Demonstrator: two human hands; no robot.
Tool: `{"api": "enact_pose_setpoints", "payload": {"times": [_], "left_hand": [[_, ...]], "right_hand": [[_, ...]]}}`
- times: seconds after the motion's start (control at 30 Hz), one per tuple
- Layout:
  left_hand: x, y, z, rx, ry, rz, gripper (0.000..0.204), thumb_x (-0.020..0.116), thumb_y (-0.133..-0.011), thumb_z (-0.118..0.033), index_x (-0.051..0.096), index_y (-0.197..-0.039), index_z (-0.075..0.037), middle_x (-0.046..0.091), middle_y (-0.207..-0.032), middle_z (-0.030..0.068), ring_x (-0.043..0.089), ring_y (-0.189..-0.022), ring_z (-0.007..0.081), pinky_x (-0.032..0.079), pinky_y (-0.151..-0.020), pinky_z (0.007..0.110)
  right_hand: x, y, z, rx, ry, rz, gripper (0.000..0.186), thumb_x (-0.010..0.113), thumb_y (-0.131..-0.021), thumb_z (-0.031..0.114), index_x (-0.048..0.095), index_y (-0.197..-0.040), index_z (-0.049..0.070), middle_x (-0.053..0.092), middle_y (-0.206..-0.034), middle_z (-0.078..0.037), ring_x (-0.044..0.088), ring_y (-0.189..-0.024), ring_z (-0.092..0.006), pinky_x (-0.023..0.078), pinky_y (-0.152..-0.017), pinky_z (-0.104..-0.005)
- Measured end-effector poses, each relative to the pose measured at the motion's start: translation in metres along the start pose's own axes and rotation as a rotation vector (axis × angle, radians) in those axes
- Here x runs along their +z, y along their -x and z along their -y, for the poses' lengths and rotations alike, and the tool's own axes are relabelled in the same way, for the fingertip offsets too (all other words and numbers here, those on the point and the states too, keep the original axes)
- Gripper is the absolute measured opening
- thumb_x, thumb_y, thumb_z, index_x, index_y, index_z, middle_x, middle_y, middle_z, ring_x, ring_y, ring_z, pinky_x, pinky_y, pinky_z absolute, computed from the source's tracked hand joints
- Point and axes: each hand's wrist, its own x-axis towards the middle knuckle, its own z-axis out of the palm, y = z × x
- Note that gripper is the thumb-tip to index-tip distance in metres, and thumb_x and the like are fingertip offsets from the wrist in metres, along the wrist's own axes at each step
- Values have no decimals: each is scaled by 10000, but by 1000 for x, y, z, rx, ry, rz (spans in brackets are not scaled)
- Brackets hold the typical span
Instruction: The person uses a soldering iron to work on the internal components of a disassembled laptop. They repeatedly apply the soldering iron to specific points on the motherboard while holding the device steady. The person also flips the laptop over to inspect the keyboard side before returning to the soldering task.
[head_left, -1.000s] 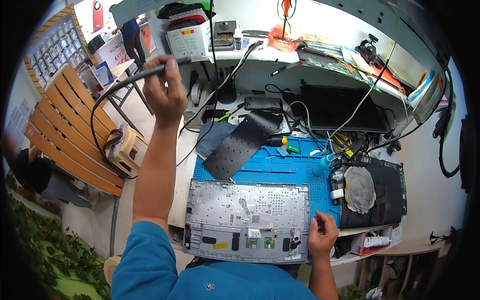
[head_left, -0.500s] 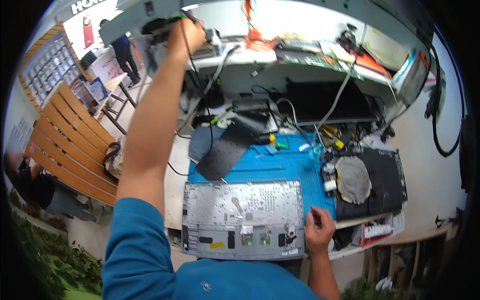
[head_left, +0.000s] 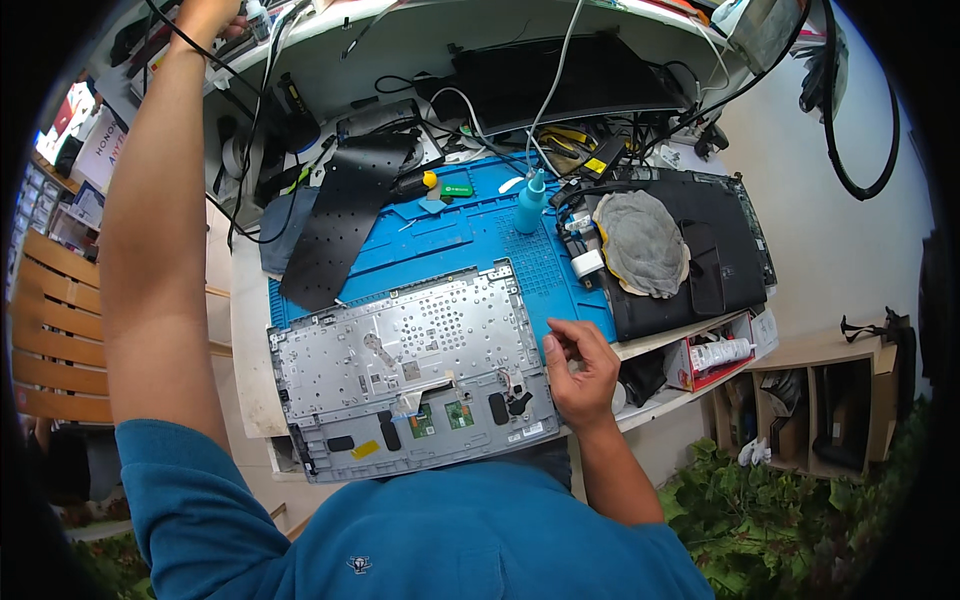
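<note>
A silver laptop top case [head_left: 395, 330] lies with its inner side up at the front of the bench, showing screw posts, small green boards and a strip of yellow tape. My right hand [head_left: 582, 375] rests beside its right edge, fingers loosely bent and thumb apart, with nothing visible in it. My left arm stretches far up to the shelf at the upper left. There my left hand [head_left: 208, 20] is partly cut off by the picture's edge, close to a small white bottle [head_left: 257, 20]; its grip is hidden. A black cable [head_left: 215, 62] passes across that wrist.
A blue repair mat [head_left: 440, 235] carries a perforated black sheet [head_left: 345, 215], a teal dropper bottle [head_left: 531, 205] and a green box [head_left: 457, 190]. On the right, a grey cloth pad [head_left: 643, 245] sits on a black laptop [head_left: 715, 240]. A dark screen panel [head_left: 565, 80] leans behind.
The view has turned down and to the right, so the bench things appear shifted. My left hand stays up at the shelf, now partly out of the picture. My right hand remains beside the top case.
</note>
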Motion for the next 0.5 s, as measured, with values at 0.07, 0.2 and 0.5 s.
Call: {"api": "enact_pose_setpoints", "payload": {"times": [0.07,0.2,0.5], "left_hand": [[0,-2,6,-11,59,12,344,516,-1034,-162,667,-946,133,707,-692,213,725,-549,309,606,-496,436],[-4,-1,22,-65,418,82,375,497,-1041,-229,663,-990,104,706,-731,200,722,-587,304,613,-535,419],[-50,147,-9,-52,972,26,677,332,-1135,-479,523,-1440,95,590,-1442,299,557,-1409,300,374,-1220,412]], "right_hand": [[-1,1,0,4,-6,-1,196,718,-926,-5,737,-1120,-27,712,-938,-115,678,-765,-151,541,-657,-259],[0,1,-1,-5,-13,5,194,717,-925,-6,736,-1116,-28,711,-935,-116,678,-761,-153,542,-659,-259],[-2,-6,9,41,25,114,211,725,-911,3,723,-1120,-29,699,-921,-118,679,-766,-171,548,-684,-276]]}}
